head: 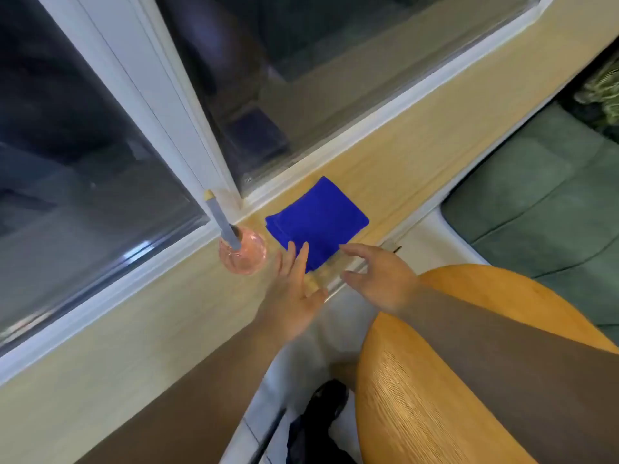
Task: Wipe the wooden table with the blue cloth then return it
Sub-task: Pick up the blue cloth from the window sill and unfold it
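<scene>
Blue cloth (pixel 316 222) lies folded on the pale window ledge (pixel 418 135), just beyond the fingertips of both hands. Left hand (pixel 294 293) is open, fingers spread, its tips seemingly touching the cloth's near edge; right hand (pixel 378 279) is loosely curved, holding nothing, above the wooden table (pixel 418 396).

head view, steeply downward (close)

No legible text, no labels, no brands, no numbers — anywhere in view
</scene>
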The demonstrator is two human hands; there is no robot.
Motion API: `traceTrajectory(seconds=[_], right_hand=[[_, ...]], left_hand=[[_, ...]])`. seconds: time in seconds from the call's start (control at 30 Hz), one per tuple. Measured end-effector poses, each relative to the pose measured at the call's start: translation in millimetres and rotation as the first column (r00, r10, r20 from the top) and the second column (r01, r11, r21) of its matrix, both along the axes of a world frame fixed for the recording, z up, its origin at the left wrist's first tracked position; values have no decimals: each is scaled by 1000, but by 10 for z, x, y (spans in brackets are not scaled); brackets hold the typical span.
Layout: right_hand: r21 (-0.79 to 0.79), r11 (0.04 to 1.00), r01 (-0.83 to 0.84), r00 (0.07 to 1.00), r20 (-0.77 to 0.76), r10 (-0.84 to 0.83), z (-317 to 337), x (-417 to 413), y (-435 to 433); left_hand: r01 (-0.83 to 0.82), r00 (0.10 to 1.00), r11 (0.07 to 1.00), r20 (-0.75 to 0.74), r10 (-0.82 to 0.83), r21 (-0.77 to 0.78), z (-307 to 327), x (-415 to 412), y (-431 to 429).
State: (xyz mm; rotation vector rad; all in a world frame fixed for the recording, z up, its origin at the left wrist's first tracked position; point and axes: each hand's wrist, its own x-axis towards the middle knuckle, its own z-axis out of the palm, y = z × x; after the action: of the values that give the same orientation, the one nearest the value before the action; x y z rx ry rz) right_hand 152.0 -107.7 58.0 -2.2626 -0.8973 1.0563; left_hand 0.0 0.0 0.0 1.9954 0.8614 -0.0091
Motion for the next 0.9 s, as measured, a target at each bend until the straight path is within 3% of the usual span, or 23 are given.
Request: traceTrajectory(seconds=[0.07, 0.13, 0.23, 0.53, 0.67, 0.77, 0.9], right_hand=[[-98, 974, -204, 966, 138, 216, -131, 53, 95], [-194, 920, -341, 904, 202, 378, -259, 85, 174], [-289, 858, -425, 817, 285, 501, -403, 75, 312], [-341, 858, -384, 683, 520, 513, -680, -62, 712], [-383, 822, -421, 615, 545, 570, -685, -53, 784], [-357, 836, -415, 658, 517, 548, -606, 15, 776], [-178, 943, -280, 850, 410, 330, -481, 119, 761]], left_hand=[[74, 995, 986, -75, -63, 152, -107, 41, 98], [101, 989, 974, -129, -76, 203, -193, 80, 216], [152, 980, 955, -164, -112, 256, -278, 109, 296], [190, 979, 931, -134, -155, 311, -427, 230, 468], [187, 977, 928, -159, -141, 322, -485, 241, 459], [191, 968, 931, -218, -126, 312, -454, 266, 438], [188, 970, 946, -204, -135, 264, -346, 289, 445]])
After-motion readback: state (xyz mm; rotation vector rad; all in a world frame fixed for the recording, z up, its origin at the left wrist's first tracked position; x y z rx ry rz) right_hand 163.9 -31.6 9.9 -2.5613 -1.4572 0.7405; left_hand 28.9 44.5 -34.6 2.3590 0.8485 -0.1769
